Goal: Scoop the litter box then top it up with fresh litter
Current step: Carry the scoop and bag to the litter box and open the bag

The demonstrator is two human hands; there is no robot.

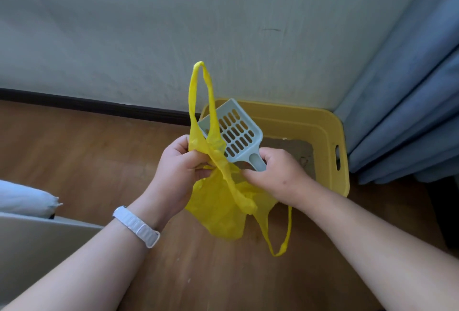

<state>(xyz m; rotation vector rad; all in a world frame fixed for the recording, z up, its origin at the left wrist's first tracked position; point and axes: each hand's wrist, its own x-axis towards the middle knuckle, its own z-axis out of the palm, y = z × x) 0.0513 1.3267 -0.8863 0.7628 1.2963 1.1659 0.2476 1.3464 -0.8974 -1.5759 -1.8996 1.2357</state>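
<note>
A yellow plastic bag hangs between my hands above the wooden floor. My left hand pinches its rim on the left, and one handle loop stands up above it. My right hand grips the handle of a pale blue slotted litter scoop and also pinches the bag's rim with its fingertips. The second bag handle dangles below. Behind the hands sits a yellow litter box against the wall, with grey-brown litter showing inside. My hands and the scoop hide most of the box's inside.
A blue curtain hangs right of the box, touching its side. A white wall with a dark skirting board runs behind. A white sack-like bag and a grey surface lie at the lower left. Wooden floor spreads left of the box.
</note>
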